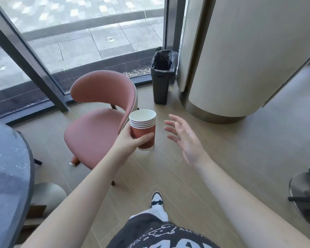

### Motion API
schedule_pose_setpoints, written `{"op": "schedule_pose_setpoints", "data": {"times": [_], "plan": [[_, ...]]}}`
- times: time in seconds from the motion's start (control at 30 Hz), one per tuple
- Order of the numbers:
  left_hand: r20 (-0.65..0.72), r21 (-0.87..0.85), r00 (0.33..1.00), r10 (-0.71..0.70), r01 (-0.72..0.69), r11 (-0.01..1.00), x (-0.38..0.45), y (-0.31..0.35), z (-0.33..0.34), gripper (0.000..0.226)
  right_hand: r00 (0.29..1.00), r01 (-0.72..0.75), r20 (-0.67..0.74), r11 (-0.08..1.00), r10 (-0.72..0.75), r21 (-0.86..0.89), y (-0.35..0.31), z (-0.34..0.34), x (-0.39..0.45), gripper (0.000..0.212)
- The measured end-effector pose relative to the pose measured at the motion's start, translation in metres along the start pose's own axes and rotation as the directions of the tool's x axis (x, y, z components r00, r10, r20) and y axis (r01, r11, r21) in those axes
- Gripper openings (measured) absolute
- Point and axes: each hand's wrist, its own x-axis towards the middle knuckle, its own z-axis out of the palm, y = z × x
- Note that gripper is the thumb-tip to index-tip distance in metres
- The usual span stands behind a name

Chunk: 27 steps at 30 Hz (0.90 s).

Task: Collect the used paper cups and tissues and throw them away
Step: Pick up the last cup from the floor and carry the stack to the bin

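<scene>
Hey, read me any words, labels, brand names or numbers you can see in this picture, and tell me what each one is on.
Nothing here can be read for certain.
Dark shirt: large pale letters and a line of small print beside a cartoon drawing, cut off by the frame edge and too blurred to read.
Stack of paper cups gripped by the left hand: no print shows.
Black bin: no label shows.

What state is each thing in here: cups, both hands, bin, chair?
Stack of paper cups: nested, upright, held above the floor.
Left hand: grips the stack.
Right hand: open, fingers spread, holding nothing.
Bin: upright, lidless, lined with a black bag.
Pink chair: upright, unoccupied.
</scene>
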Motion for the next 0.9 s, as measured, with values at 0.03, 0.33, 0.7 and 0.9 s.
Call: {"op": "schedule_pose_setpoints", "data": {"times": [0.03, 0.33, 0.7, 0.9], "plan": [[-0.007, 0.000, 1.000, 0.000, 0.000, 1.000, 0.018, 0.003, -0.001, 0.072, 1.000, -0.011, 0.001, 1.000, 0.011, -0.014, -0.004, -0.002, 0.018, 0.038], [-0.006, 0.058, 1.000, 0.017, -0.017, 0.998, 0.162, 0.033, 0.002, 0.069, 1.000, 0.005, -0.013, 0.998, -0.006, -0.055, -0.034, -0.035, 0.160, 0.038], [-0.148, 0.046, 0.988, -0.052, 0.059, 0.997, 0.333, 0.037, 0.036, 0.072, 0.997, -0.026, 0.068, 0.997, 0.031, -0.070, -0.041, -0.101, 0.347, 0.053], [-0.235, 0.024, 0.970, -0.070, 0.078, 0.997, 0.409, 0.056, 0.049, 0.074, 0.978, -0.036, 0.202, 0.997, 0.049, -0.066, -0.053, -0.129, 0.444, 0.053]]}}
